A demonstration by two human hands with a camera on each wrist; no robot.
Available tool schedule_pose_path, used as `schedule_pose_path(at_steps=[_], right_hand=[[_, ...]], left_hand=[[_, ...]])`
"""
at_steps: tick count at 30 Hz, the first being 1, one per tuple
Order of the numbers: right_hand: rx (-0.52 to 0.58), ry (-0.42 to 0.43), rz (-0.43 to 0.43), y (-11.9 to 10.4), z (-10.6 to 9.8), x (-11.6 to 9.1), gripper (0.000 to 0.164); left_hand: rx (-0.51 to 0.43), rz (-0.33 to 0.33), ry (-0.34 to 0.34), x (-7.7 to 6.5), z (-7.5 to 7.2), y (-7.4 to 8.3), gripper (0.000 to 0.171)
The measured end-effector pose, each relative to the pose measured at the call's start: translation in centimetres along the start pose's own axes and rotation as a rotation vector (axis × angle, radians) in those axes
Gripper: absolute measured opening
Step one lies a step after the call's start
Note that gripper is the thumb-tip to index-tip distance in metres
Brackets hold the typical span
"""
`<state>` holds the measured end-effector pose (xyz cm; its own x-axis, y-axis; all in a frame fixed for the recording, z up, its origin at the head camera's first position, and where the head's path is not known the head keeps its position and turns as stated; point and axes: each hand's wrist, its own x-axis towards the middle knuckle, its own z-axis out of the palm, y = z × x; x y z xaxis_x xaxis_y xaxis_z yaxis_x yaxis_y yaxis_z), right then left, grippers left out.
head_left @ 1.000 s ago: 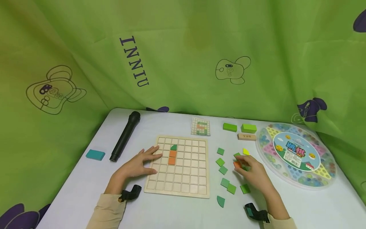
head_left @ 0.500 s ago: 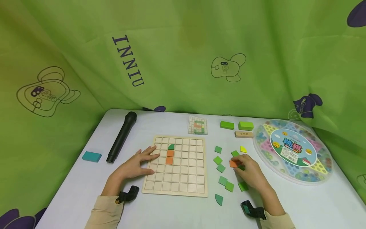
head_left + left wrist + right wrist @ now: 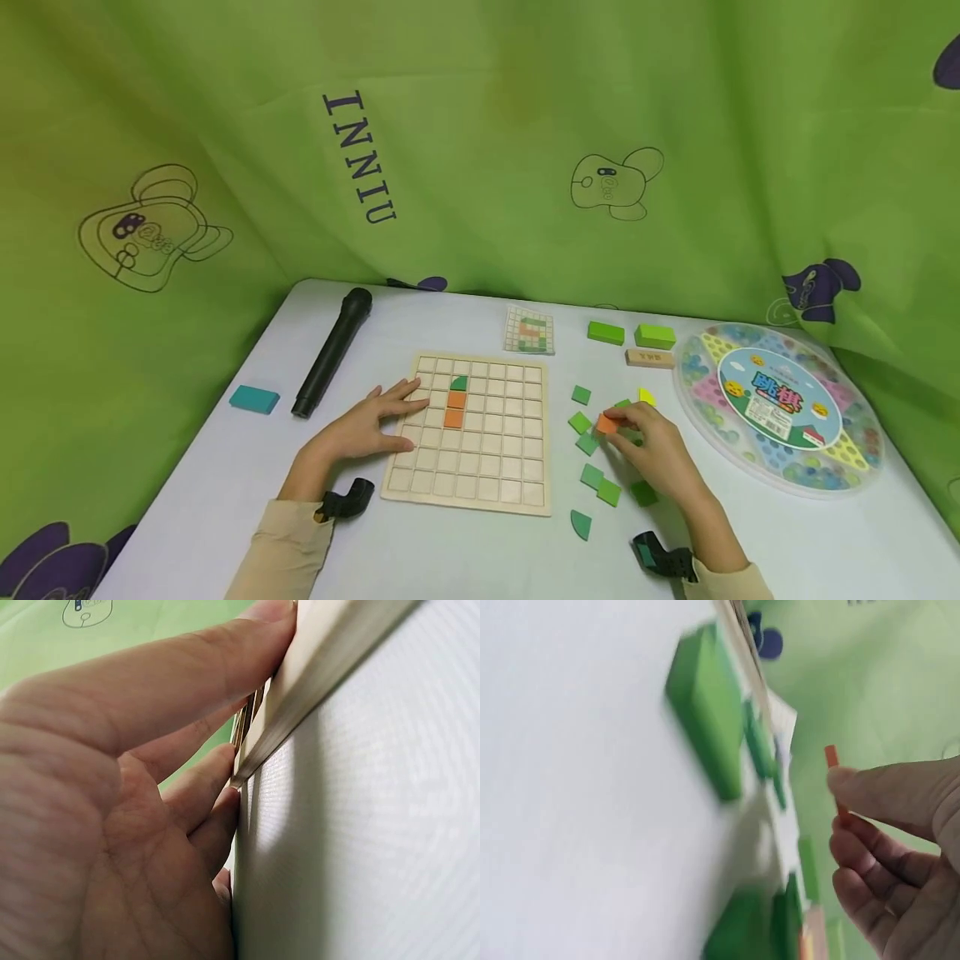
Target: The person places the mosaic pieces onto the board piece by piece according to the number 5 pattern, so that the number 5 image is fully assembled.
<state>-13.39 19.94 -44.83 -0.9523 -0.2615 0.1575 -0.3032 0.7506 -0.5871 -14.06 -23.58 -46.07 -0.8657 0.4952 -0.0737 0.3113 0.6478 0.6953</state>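
Note:
My left hand (image 3: 367,425) rests on the left edge of a wooden grid board (image 3: 498,502), its fingers spread. In the left wrist view the thumb lies along the board's rim (image 3: 300,682). One column of the board holds a green quarter-round tile (image 3: 459,383) with two orange square tiles (image 3: 455,408) below it. To the right of the board, my right hand (image 3: 652,442) pinches another orange square tile (image 3: 606,424) between thumb and fingers. The right wrist view shows this orange tile (image 3: 832,755) edge-on, raised off the tabletop.
Several loose green tiles (image 3: 608,492) and a yellow one (image 3: 647,397) lie around the right hand. Behind are a pattern card (image 3: 529,331), green blocks (image 3: 655,337), a wooden block (image 3: 649,358) and a round marble game box (image 3: 780,408). Leftward lie a black microphone (image 3: 330,354) and a teal block (image 3: 254,399).
My right hand has lifted the orange tile from among the green ones and carried it a little left toward the board. The left hand has stayed on the board's edge.

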Motion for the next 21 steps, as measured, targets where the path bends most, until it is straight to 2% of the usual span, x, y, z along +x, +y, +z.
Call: schedule_pose_path(at_steps=[6,16,21], right_hand=[[0.119,0.006,-0.093,-2.7,0.9,1.6,0.026],[0.209,-0.150,-0.196,-7.8,4.3,6.0,0.028],[0.230,-0.249,-0.191,-9.2,6.5,7.5,0.026]], left_hand=[[0.012,-0.005,-0.009,0.1,0.0,0.1,0.069],[0.002,-0.001,-0.001,0.2,-0.1,-0.1,0.069],[0.000,0.006,-0.010,0.2,0.1,-0.2,0.069]])
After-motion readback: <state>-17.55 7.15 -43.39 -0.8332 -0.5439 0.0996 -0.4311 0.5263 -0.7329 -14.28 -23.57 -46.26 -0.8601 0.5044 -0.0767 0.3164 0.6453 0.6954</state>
